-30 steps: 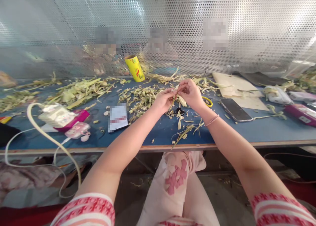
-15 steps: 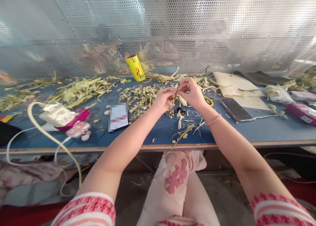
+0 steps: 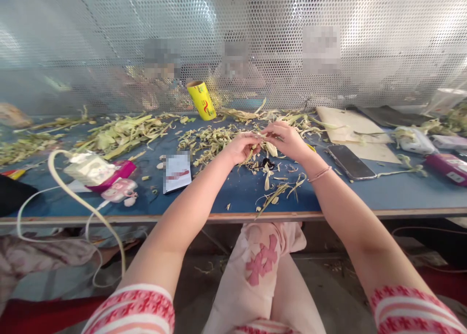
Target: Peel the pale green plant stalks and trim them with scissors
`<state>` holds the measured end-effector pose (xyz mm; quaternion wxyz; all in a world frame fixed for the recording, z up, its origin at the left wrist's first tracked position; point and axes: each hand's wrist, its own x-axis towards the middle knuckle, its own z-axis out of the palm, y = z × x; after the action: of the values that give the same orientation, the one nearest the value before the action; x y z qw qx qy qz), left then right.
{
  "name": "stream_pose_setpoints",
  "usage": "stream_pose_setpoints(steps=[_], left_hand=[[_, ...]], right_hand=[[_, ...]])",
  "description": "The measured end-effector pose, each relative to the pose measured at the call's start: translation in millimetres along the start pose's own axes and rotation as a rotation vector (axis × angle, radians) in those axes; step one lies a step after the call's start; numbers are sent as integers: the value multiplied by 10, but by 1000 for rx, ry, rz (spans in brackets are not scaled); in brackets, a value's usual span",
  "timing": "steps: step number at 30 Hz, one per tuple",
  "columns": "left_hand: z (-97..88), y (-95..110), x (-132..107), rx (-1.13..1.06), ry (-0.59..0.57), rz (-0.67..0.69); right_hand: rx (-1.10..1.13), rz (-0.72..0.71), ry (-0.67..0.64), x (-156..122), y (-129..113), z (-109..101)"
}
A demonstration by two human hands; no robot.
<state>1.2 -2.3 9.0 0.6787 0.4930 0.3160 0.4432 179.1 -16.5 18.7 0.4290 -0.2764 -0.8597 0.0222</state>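
My left hand (image 3: 241, 148) and my right hand (image 3: 288, 140) meet over the blue table (image 3: 365, 190), fingers curled together on a pale strip of plant husk (image 3: 269, 149). The right hand lies palm down over it, a thin bracelet on the wrist. Loose husk scraps (image 3: 277, 192) lie below the hands near the table's front edge. A heap of shredded husk (image 3: 207, 141) sits just left of the left hand.
A yellow roll (image 3: 202, 100) leans against the perforated metal screen (image 3: 255, 27), with people behind it. A phone (image 3: 350, 161) and cardboard (image 3: 346, 124) lie to the right. A card (image 3: 176, 171), pink items (image 3: 116, 171) and a white cable (image 3: 76, 202) lie left.
Both hands have dropped a little toward the table, and the right hand has turned palm down over the husk. The view shifted slightly.
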Motion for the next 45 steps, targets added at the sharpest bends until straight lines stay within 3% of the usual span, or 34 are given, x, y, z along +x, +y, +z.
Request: stream_pose_setpoints(steps=[8,22,36,45], left_hand=[[-86,9,29,154,-57,-79],[-127,18,41,171,-80,-124],[-58,12,22,-25,-53,-14],[-28,23,-17,26,-54,21]], right_hand=[[-85,-124,-85,-26,20,23],[-80,-139,-114,-25,13,23],[-114,-77,-8,-21,68,22],[-126,-75,-19,-9,52,11]])
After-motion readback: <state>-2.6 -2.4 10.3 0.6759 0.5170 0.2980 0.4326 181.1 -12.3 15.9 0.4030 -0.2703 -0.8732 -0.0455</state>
